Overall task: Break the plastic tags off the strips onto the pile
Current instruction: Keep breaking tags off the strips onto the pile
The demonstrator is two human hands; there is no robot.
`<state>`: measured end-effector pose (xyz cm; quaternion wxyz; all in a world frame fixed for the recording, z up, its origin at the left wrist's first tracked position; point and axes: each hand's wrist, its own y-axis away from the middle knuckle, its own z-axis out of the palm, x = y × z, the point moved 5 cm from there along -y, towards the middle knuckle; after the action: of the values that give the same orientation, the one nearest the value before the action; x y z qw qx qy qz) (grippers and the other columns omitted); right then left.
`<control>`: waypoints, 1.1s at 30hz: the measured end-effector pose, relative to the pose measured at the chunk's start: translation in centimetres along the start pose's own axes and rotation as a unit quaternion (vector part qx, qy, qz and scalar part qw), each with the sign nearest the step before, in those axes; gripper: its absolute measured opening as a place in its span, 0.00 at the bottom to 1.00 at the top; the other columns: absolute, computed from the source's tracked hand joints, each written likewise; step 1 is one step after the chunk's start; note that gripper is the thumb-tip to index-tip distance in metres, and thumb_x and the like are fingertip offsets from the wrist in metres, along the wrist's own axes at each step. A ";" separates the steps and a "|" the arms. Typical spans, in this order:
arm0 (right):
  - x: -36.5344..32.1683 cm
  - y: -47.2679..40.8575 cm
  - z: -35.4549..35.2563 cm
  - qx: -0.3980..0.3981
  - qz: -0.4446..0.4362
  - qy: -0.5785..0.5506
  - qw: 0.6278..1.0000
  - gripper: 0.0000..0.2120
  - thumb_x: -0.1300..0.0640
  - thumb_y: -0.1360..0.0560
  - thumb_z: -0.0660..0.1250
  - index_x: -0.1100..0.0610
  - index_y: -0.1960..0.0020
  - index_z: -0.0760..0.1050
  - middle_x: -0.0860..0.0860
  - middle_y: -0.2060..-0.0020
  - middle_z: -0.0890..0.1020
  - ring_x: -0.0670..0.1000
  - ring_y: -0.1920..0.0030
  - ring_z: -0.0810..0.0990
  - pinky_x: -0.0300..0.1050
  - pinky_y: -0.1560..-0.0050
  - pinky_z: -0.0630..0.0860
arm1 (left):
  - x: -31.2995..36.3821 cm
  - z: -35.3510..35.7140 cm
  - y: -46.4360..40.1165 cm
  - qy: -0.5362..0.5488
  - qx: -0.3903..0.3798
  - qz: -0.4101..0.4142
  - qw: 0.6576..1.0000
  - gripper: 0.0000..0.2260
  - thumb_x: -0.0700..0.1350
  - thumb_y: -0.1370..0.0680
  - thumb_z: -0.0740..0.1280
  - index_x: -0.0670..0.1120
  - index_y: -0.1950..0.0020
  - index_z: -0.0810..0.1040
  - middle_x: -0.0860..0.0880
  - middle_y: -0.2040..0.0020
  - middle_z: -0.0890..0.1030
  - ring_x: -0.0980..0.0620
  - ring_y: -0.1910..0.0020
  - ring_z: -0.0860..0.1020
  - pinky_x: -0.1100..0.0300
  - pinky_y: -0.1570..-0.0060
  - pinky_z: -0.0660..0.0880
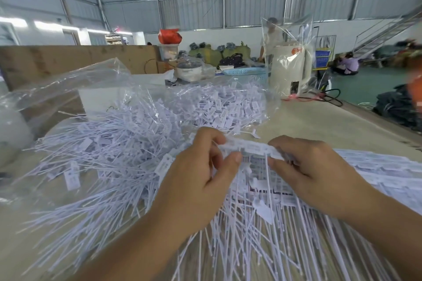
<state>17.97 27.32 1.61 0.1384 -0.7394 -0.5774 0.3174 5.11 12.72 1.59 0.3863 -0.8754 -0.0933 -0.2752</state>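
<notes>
Both hands hold one strip of joined white plastic tags (251, 147) just above the near edge of the pile of loose tags (109, 143), which spreads over the tabletop (319, 121) and half into a clear plastic bag (91, 80). The left hand (201, 166) pinches the strip's left end between thumb and curled fingers (233, 159); the right hand (315, 166) grasps the right end the same way, its thumb under the tag heads. The strip's thin tails hang down toward more tails lying below the hands. To the right of the pile, flat unbroken strips (376, 166) wait in a stack. The step in hand looks like snapping tags from this strip. The next move likely calls for a twist or bend between the two grips, so that freed tags drop onto the pile.
</notes>
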 end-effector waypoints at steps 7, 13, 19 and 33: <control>-2.4 0.3 0.6 -0.082 -0.074 -0.047 0.993 0.11 0.47 0.21 0.59 0.52 0.54 0.76 0.45 0.65 0.76 0.46 0.64 0.75 0.48 0.63 0.72 | -1.1 0.6 -0.3 0.232 -0.039 -0.187 0.954 0.11 0.57 0.27 0.68 0.50 0.56 0.81 0.57 0.74 0.73 0.61 0.78 0.70 0.72 0.77 0.65; -3.2 0.5 0.9 -0.131 -0.072 -0.131 0.980 0.07 0.58 0.26 0.60 0.50 0.54 0.76 0.50 0.67 0.76 0.47 0.69 0.72 0.48 0.66 0.70 | -0.7 1.3 -0.2 0.239 -0.122 -0.183 0.946 0.11 0.56 0.29 0.68 0.49 0.62 0.82 0.55 0.76 0.74 0.59 0.76 0.69 0.70 0.74 0.65; -2.6 0.7 1.1 -0.137 -0.044 -0.135 0.980 0.07 0.60 0.29 0.61 0.52 0.55 0.77 0.43 0.74 0.70 0.44 0.75 0.67 0.36 0.71 0.62 | 0.2 1.9 0.2 0.229 -0.206 -0.170 0.936 0.13 0.61 0.30 0.63 0.55 0.62 0.83 0.49 0.71 0.80 0.51 0.75 0.68 0.63 0.73 0.65; -1.9 0.3 1.0 -0.075 -0.017 -0.134 0.988 0.08 0.48 0.21 0.65 0.51 0.55 0.77 0.43 0.76 0.71 0.44 0.75 0.68 0.36 0.72 0.61 | 0.6 2.4 -0.8 0.249 -0.095 -0.236 0.935 0.19 0.50 0.21 0.66 0.49 0.72 0.75 0.50 0.76 0.69 0.55 0.80 0.63 0.65 0.78 0.60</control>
<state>17.33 25.26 1.25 0.0094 -0.6888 -0.6251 0.3672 6.32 15.00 1.12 0.2360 -0.7643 -0.1714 -0.5751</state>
